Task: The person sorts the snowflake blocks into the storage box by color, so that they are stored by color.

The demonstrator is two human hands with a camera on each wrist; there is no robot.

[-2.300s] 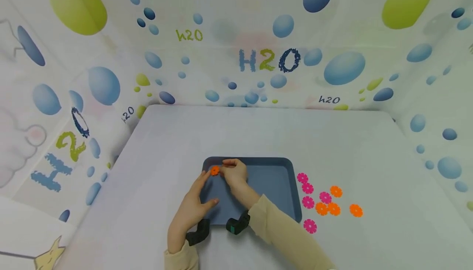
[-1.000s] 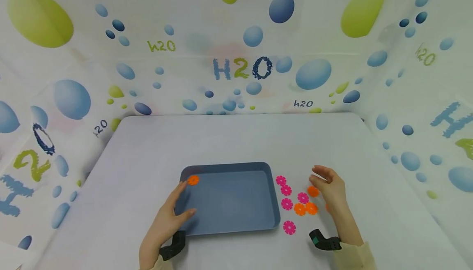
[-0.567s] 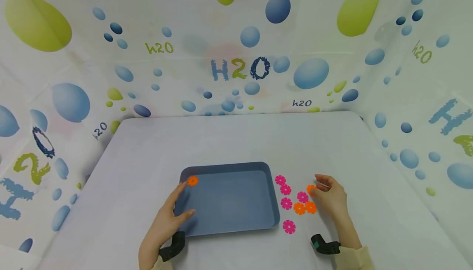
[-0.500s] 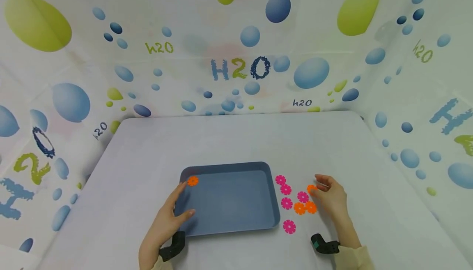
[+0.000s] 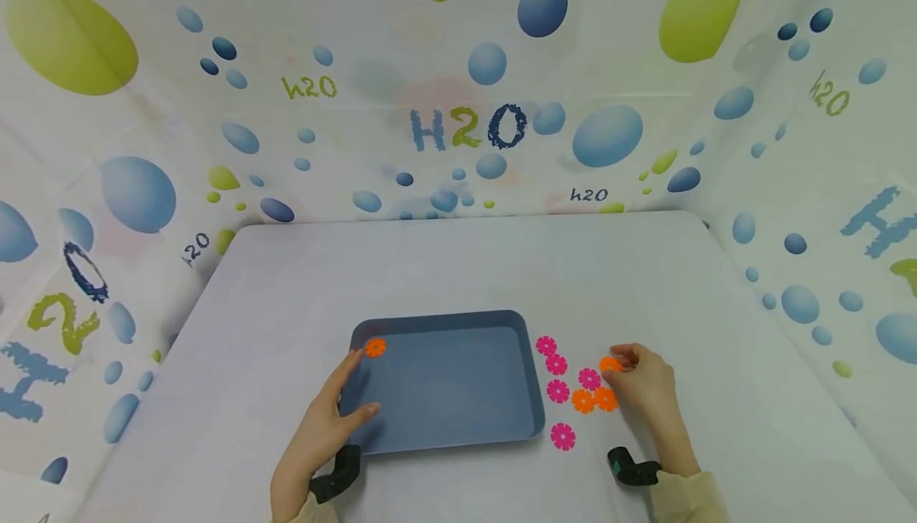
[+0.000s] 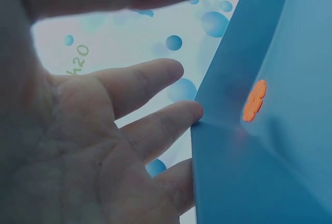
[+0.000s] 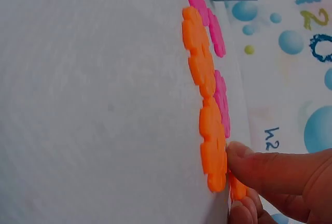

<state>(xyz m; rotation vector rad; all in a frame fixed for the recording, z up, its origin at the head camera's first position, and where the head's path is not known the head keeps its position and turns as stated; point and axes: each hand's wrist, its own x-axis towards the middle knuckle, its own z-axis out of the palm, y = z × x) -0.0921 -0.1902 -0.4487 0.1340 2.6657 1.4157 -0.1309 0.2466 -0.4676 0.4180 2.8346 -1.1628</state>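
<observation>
My right hand point(image 5: 648, 384) is right of the tray, its thumb and fingertips pinching an orange notched disc point(image 5: 611, 364). In the right wrist view that orange disc point(image 7: 237, 186) shows between thumb and fingers, partly hidden. My left hand point(image 5: 322, 419) has its fingers spread at the left side of the blue-grey tray point(image 5: 444, 388); in the left wrist view a fingertip touches the tray wall point(image 6: 218, 130). One orange disc point(image 5: 376, 347) lies in the tray's far left corner. More orange discs point(image 5: 583, 401) and pink discs point(image 5: 562, 436) lie flat between tray and right hand.
The white table point(image 5: 466, 264) extends behind and to both sides of the tray. A white backdrop point(image 5: 344, 149) with blue and green drops and H2O lettering rises around it. Each wrist wears a black camera mount point(image 5: 634, 467).
My right hand has left the tray's far left corner, where an orange disc stays, and moved right to the loose discs. It now pinches another orange one. My left hand stays at the tray.
</observation>
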